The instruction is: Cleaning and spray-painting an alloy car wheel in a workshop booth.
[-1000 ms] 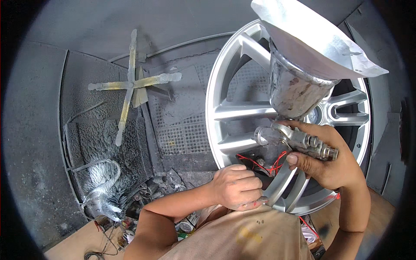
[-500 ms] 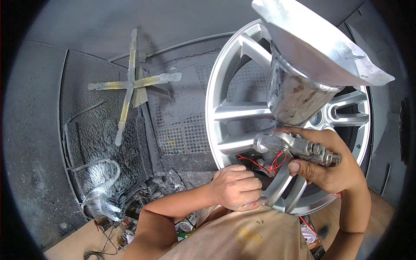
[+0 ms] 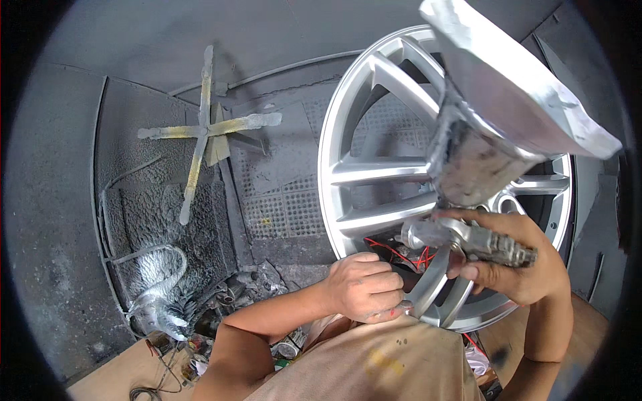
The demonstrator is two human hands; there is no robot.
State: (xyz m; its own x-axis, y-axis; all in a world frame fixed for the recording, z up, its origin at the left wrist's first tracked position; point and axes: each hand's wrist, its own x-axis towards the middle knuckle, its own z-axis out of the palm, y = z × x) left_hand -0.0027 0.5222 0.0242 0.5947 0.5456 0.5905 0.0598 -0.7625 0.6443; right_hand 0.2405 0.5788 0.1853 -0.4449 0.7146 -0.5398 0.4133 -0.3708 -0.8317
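My right hand (image 3: 528, 277) grips a metal spray gun (image 3: 488, 240) with a paint-smeared cup (image 3: 475, 160) on top. A wide pale sheet (image 3: 528, 87), curved like a funnel, sticks up around the cup's mouth. Behind the gun stands a silver alloy wheel (image 3: 378, 172) with twin spokes; gun and cup cover part of it, without visible contact. At the wheel's lower left edge, my left hand (image 3: 366, 287) is curled into a fist in front of my apron. Its palm is hidden, so I cannot see what it holds. Red wire (image 3: 401, 254) shows behind the lower spokes.
A cross-shaped stand (image 3: 202, 131) with grey, paint-crusted arms is at the left. Below it are a crusted panel (image 3: 180, 220) and a bent pipe (image 3: 150, 252). Clutter (image 3: 257, 291) lies near my left forearm, and a black cable (image 3: 157, 389) rests at the lower left.
My right hand has shifted the spray gun slightly right and down, carrying the cup and sheet with it. My left hand and the wheel have stayed in place.
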